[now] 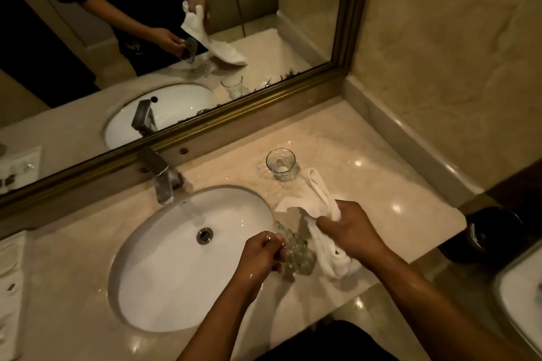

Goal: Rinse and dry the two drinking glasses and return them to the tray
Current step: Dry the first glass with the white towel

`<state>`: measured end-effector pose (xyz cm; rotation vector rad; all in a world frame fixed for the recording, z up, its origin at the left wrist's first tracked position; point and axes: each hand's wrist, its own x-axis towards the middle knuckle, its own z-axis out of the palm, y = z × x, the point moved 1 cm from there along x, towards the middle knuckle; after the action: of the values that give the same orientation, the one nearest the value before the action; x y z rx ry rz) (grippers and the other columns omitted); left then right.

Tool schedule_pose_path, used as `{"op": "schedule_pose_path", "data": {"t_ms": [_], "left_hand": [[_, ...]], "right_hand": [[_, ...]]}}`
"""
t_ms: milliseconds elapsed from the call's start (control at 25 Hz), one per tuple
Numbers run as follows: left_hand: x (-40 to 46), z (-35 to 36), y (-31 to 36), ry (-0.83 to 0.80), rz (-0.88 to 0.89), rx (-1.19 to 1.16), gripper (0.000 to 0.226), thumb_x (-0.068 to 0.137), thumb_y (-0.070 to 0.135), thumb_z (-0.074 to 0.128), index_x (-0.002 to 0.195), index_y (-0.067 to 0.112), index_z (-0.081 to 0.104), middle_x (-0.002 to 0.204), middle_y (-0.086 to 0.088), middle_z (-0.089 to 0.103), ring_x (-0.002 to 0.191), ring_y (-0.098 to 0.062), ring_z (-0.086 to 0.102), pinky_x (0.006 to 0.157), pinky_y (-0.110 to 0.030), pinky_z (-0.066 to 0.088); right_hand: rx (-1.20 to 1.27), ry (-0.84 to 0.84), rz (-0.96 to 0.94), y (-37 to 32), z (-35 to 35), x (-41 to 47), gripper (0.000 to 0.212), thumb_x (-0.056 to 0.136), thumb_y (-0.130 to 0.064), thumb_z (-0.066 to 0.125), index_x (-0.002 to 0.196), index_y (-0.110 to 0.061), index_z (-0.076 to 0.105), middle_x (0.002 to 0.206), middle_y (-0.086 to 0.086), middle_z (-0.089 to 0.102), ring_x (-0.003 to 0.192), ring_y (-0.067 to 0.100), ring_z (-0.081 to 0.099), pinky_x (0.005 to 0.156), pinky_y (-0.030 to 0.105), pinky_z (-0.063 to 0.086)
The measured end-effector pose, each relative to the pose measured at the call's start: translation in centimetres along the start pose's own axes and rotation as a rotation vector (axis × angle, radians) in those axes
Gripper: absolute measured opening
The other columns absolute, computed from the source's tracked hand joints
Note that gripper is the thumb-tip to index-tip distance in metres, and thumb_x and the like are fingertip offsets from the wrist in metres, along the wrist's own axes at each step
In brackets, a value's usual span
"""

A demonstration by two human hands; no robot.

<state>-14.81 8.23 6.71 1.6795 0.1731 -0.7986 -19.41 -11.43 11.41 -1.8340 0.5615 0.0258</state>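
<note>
My left hand (261, 255) grips a textured drinking glass (296, 252), tilted on its side above the counter just right of the sink. My right hand (349, 228) is closed on a white towel (319, 202), which trails from the counter near the second glass down past the held one. That second glass (281, 164) stands upright on the marble counter behind the towel, on what looks like a clear glass tray (264, 168), apart from both hands. The wrists look wet.
A white oval sink (164, 267) with a metal drain and a chrome faucet (159, 174) lies to the left. A gold-framed mirror (205, 123) runs along the back. A dark bin (487, 231) stands low at the right. Amenity items sit at the left edge.
</note>
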Motion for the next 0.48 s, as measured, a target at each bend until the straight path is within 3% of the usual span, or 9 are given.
{"op": "schedule_pose_path", "data": {"t_ms": [40, 80, 160, 200, 240, 320, 400, 480], "left_hand": [[0.0, 0.4, 0.8, -0.039, 0.032, 0.038, 0.024, 0.103, 0.013, 0.054, 0.086, 0.003, 0.067, 0.07, -0.009, 0.066, 0.067, -0.022, 0.06, 0.057, -0.032, 0.046], [-0.1, 0.6, 1.5, -0.068, 0.079, 0.082, 0.023, 0.102, 0.011, 0.052, 0.086, 0.004, 0.067, 0.069, -0.009, 0.065, 0.065, -0.021, 0.059, 0.055, -0.03, 0.044], [-0.5, 0.6, 2.8, -0.099, 0.18, 0.166, 0.022, 0.096, 0.008, 0.046, 0.084, 0.007, 0.064, 0.063, -0.001, 0.059, 0.056, -0.013, 0.051, 0.051, -0.024, 0.039], [-0.6, 0.3, 3.2, -0.107, 0.205, 0.186, 0.023, 0.093, 0.008, 0.043, 0.08, 0.01, 0.062, 0.058, 0.005, 0.056, 0.053, -0.008, 0.046, 0.049, -0.022, 0.037], [-0.9, 0.0, 3.5, -0.121, 0.218, 0.188, 0.027, 0.092, 0.005, 0.04, 0.076, 0.012, 0.06, 0.055, 0.011, 0.054, 0.05, -0.004, 0.044, 0.049, -0.019, 0.036], [-1.3, -0.7, 4.0, -0.142, 0.246, 0.188, 0.034, 0.096, -0.004, 0.036, 0.079, 0.012, 0.062, 0.058, 0.014, 0.059, 0.052, 0.001, 0.047, 0.05, -0.017, 0.037], [-1.4, -1.1, 4.6, -0.148, 0.311, 0.146, 0.028, 0.101, -0.002, 0.042, 0.094, 0.01, 0.068, 0.072, 0.01, 0.068, 0.061, 0.003, 0.057, 0.055, -0.014, 0.042], [-1.5, -1.7, 5.4, -0.142, 0.386, 0.093, 0.023, 0.104, 0.004, 0.05, 0.091, 0.01, 0.067, 0.073, 0.009, 0.069, 0.062, 0.003, 0.059, 0.059, -0.013, 0.043]], "right_hand": [[0.0, -0.025, -0.056, -0.6, 0.8, -0.6, 0.009, 0.074, -0.033, 0.068, 0.078, -0.025, 0.066, 0.078, -0.01, 0.067, 0.073, 0.01, 0.063, 0.069, 0.031, 0.049], [-0.056, -0.069, -0.111, -0.4, 1.9, -0.8, 0.023, 0.072, -0.044, 0.064, 0.089, -0.028, 0.069, 0.098, -0.01, 0.067, 0.091, 0.011, 0.061, 0.081, 0.033, 0.049], [-0.212, -0.223, -0.163, 0.4, 3.9, -0.6, 0.041, 0.077, -0.058, 0.063, 0.117, -0.05, 0.061, 0.143, -0.02, 0.044, 0.132, 0.007, 0.037, 0.111, 0.034, 0.033], [-0.205, -0.305, -0.136, 0.2, 4.6, -0.5, 0.05, 0.079, -0.063, 0.064, 0.126, -0.061, 0.048, 0.154, -0.025, 0.031, 0.141, 0.004, 0.025, 0.119, 0.035, 0.023], [-0.136, -0.38, -0.105, 0.0, 5.0, -0.3, 0.062, 0.078, -0.066, 0.065, 0.134, -0.064, 0.038, 0.158, -0.026, 0.027, 0.145, 0.002, 0.026, 0.122, 0.036, 0.022], [-0.037, -0.408, -0.046, -0.6, 5.4, 0.3, 0.077, 0.076, -0.065, 0.069, 0.145, -0.049, 0.038, 0.151, -0.021, 0.045, 0.136, 0.001, 0.045, 0.117, 0.038, 0.036], [0.101, -0.421, -0.024, -1.6, 5.1, 1.1, 0.06, 0.084, -0.045, 0.071, 0.139, -0.036, 0.049, 0.137, -0.014, 0.061, 0.122, 0.006, 0.06, 0.107, 0.036, 0.047], [0.347, -0.477, 0.048, -3.1, 4.4, 2.2, 0.04, 0.094, -0.021, 0.065, 0.133, -0.022, 0.058, 0.124, -0.004, 0.07, 0.106, 0.01, 0.069, 0.094, 0.026, 0.053]]}}
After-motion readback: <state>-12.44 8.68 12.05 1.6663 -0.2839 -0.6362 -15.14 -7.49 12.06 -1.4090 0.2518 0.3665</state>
